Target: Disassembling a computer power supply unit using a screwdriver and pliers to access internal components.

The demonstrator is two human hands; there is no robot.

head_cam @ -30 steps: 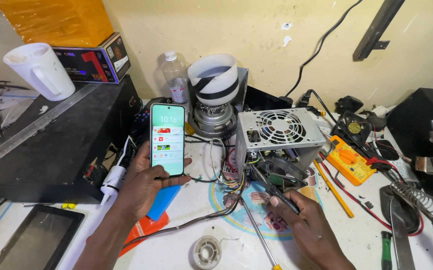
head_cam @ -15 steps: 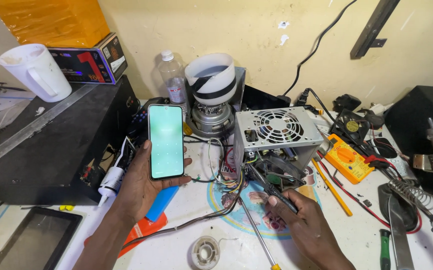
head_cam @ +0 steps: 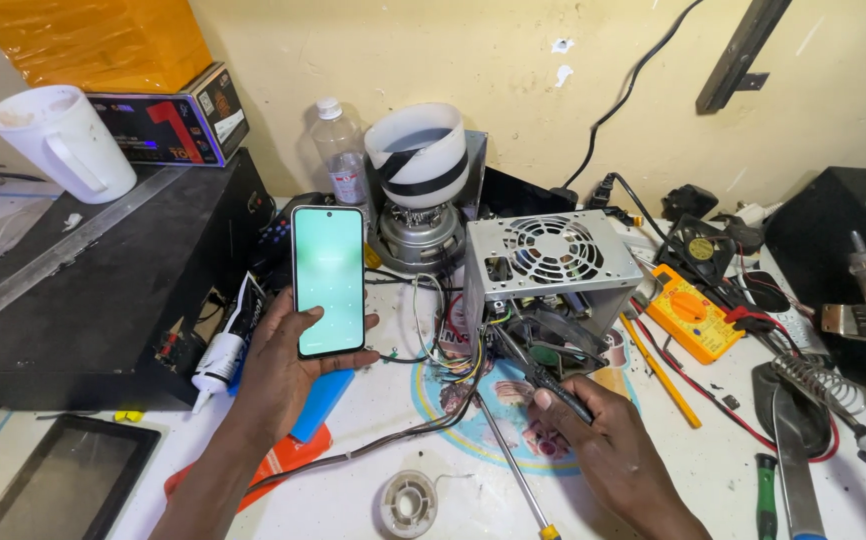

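The left hand (head_cam: pixel 288 365) had a phone (head_cam: pixel 329 280) held upright, fingers wrapped around its back and thumb over the lower left edge, so it was gripped pretty firmly. The screen was lit up pale green and faced the camera. The phone sat just left of the metal power supply box (head_cam: pixel 551 262), up off the white table (head_cam: pixel 713 470).

The right hand (head_cam: pixel 603 445) was down on the table in front of that box, fingers curled together around a dark pair of pliers (head_cam: pixel 543 375), index finger lying along the top. The tip of the tool pointed up into the tangle of coloured wires (head_cam: pixel 458 345) spilling out of the box. Couldn't tell if the tip was actually touching a wire or just beside one.

Other stuff around: a screwdriver (head_cam: pixel 513 475) lay on the table just left of the right hand, a roll of solder (head_cam: pixel 408 500) near the front edge, a yellow multimeter (head_cam: pixel 691 312) to the right of the box, and a white tube of glue (head_cam: pixel 228 335) by the left wrist. A white jug (head_cam: pixel 63 140) stood on the black case (head_cam: pixel 83 280) on the left.
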